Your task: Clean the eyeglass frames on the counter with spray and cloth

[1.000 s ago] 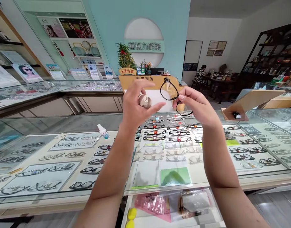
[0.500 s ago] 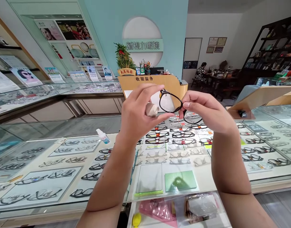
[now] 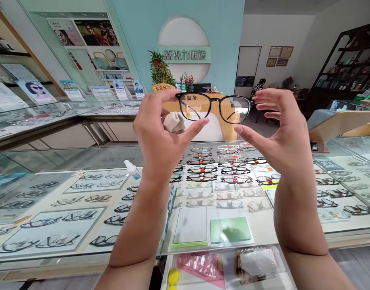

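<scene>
Black-rimmed eyeglasses (image 3: 215, 100) are held up level above the glass counter, their lenses facing me. My left hand (image 3: 160, 129) grips their left end, its fingers at the hinge and its thumb by the lower rim. A crumpled pale cloth (image 3: 174, 122) is tucked in that same hand. At the other end, the fingers of my right hand (image 3: 278, 129) meet the right hinge, with the thumb just below the right lens. The temples reach away behind the lenses, partly hidden.
Rows of eyeglasses (image 3: 201, 169) lie in the glass display counter (image 3: 112, 259). A white spray bottle (image 3: 132, 169) stands on it at left. Near me, an open drawer (image 3: 230, 278) holds plastic packets. Beyond are a wooden cashier desk (image 3: 230, 135) and a seated person (image 3: 259, 86).
The eyeglasses have turned from a slant to level, facing me. My right hand has shifted from the bridge area to the right hinge, its fingers more spread. The view has tilted slightly.
</scene>
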Demonstrator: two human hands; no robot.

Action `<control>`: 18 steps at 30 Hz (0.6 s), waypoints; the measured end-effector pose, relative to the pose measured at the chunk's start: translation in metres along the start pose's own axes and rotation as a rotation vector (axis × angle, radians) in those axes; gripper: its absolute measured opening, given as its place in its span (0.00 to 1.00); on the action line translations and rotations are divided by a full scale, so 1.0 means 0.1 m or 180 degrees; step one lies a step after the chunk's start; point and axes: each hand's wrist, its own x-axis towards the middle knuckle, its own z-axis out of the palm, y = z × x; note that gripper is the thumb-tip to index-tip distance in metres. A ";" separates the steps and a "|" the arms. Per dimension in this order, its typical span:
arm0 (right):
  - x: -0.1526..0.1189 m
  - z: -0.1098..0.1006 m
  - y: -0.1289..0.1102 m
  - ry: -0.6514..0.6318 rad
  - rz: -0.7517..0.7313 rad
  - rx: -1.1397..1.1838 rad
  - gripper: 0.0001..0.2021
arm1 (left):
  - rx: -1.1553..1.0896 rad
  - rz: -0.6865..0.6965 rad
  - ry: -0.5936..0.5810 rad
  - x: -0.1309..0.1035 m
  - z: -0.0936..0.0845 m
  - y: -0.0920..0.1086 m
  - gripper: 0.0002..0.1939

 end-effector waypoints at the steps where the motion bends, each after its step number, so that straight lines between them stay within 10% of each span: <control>1: 0.00 0.00 0.00 0.0009 0.0016 -0.0012 0.26 | -0.0033 -0.0013 0.0012 0.00 0.00 0.01 0.36; 18: -0.01 0.01 0.04 0.0137 0.0052 -0.0076 0.22 | 0.0339 -0.0168 0.0036 0.01 -0.02 0.22 0.32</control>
